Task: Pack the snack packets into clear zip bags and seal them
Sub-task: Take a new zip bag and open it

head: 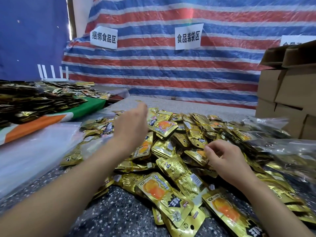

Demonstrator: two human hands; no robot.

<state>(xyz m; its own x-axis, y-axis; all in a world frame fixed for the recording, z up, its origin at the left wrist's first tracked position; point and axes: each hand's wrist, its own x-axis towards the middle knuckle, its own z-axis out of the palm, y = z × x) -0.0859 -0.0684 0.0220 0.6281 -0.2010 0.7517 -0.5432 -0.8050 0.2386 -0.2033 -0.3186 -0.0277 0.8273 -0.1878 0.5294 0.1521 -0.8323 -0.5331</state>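
The snack packets (172, 151) lie in one big loose heap on the speckled desk (119, 211), and this heap is my landmark. They look light, thin and flexible, with glossy gold foil that is probably slippery, so they may slide over each other when one is pulled. I think a pinch at a flat sealed edge is the safest hold.

Left of the heap lies a stack of clear zip bags (34, 151), soft and limp, probably hard to open with one hand. Behind them another pile of packets (34, 100) rests on a green and orange cloth (51, 118).

The left hand (131, 124) reaches over the far left part of the heap; it is blurred and its fingers are hidden, so I cannot tell its state. The right hand (224, 158), on the heap's right part, has curled fingers pinching the edge of one packet (196, 153).

Right of the heap, filled clear bags (290, 154) crowd close, and brown cartons (287, 93) stand behind them.
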